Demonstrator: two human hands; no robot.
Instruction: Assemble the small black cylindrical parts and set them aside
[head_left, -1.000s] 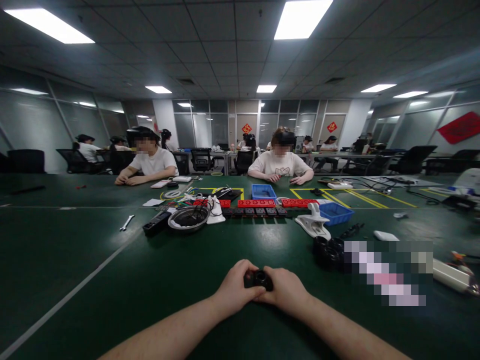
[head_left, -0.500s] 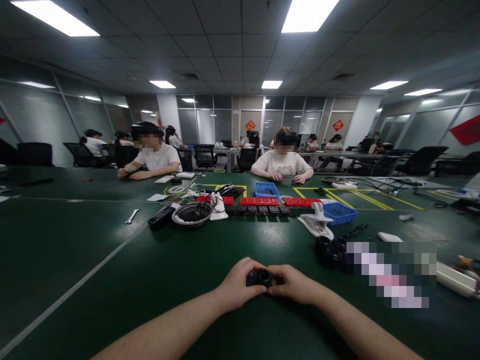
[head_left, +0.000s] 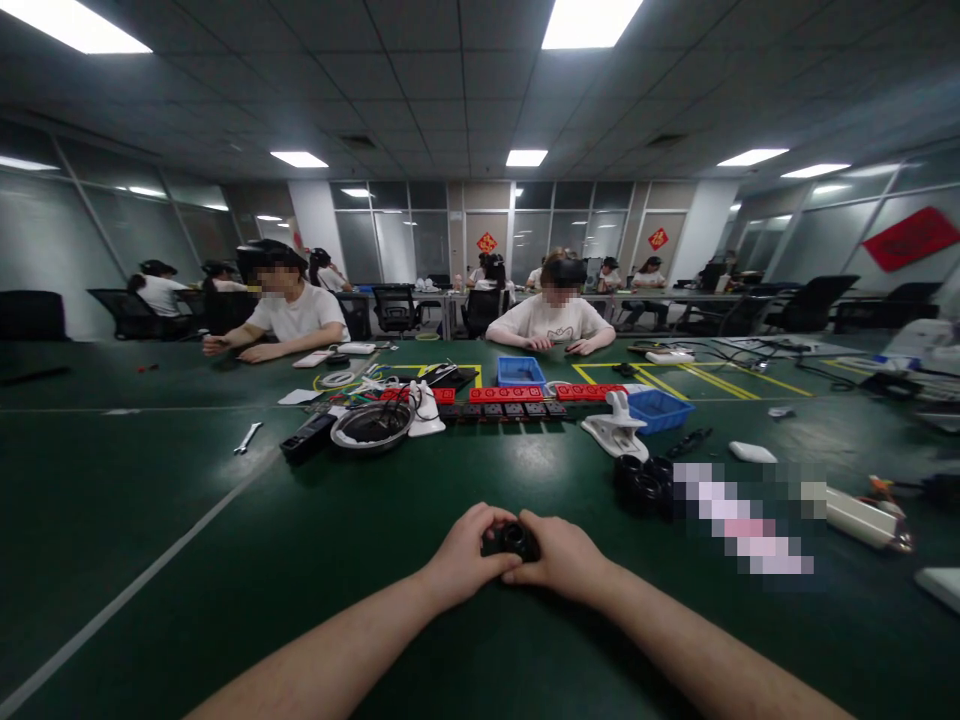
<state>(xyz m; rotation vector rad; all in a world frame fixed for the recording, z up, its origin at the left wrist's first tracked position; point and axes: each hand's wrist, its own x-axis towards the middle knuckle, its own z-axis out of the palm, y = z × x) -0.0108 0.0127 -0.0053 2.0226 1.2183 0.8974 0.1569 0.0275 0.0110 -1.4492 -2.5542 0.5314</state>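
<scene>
Between both hands: small black ring-shaped part [head_left: 511,540], now gripped closer by left hand [head_left: 466,556] and right hand [head_left: 561,558] than half-second ago; twisting likely continuing.

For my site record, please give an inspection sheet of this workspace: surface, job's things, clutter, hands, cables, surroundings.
Surface: green table with white and yellow lines.
Job's things: small black round part held between both hands; more black parts lie to the right.
Clutter: metal bowl, wrench, red blocks, blue bins, white clamp.
Hands: left hand and right hand both grip the part.
Cables: black cables far right.
Surroundings: two seated people opposite, others behind; glass walls, ceiling lights.
</scene>
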